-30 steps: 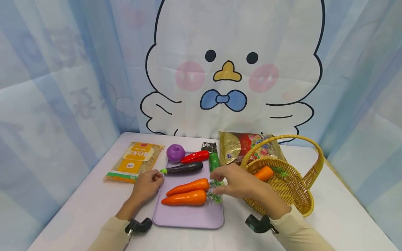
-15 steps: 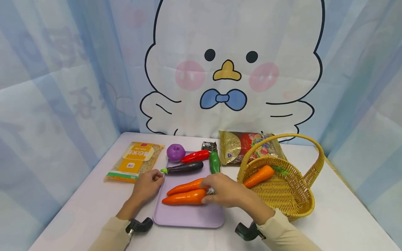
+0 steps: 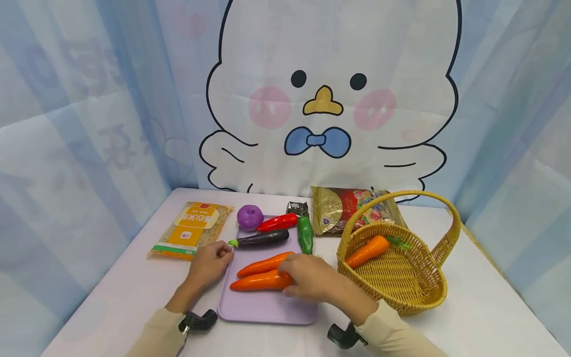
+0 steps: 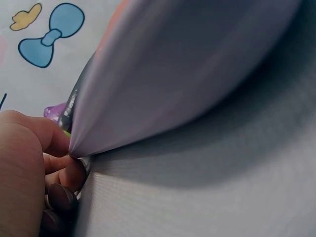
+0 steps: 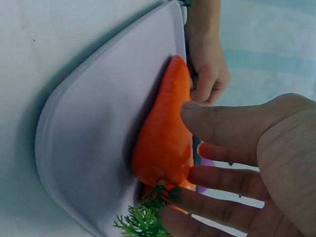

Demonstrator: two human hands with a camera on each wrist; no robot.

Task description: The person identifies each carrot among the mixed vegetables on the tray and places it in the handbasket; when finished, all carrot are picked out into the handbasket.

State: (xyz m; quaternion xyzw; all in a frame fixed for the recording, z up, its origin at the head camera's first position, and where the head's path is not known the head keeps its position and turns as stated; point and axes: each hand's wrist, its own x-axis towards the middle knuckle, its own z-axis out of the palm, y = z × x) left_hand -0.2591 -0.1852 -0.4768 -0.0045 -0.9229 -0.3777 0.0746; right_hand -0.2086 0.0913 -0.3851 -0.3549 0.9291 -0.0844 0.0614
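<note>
Two orange carrots, a front carrot (image 3: 256,281) and a back carrot (image 3: 263,264), lie side by side on a lilac tray (image 3: 267,313). My right hand (image 3: 310,277) is over the front carrot's leafy end; in the right wrist view its thumb and fairly straight fingers stand apart around the thick end, fingertips right at the orange surface. Green leaves (image 5: 143,222) show below those fingers. At the tray's left rim, my left hand (image 3: 209,265) pinches the edge between thumb and curled fingers. Behind the carrots lies an eggplant (image 3: 263,238).
Farther back are a red pepper (image 3: 277,222), a green pepper (image 3: 305,235), a purple onion-like vegetable (image 3: 250,217) and a small dark packet (image 3: 297,208). A yellow grain bag (image 3: 192,230) lies left. At right, a wicker basket (image 3: 397,280) holds another carrot (image 3: 368,251), beside a gold-red bag (image 3: 330,210).
My right hand has moved left and down from beside the basket to the front carrot's leafy end, uncovering the basket's carrot. The left hand and both tray carrots stay in place.
</note>
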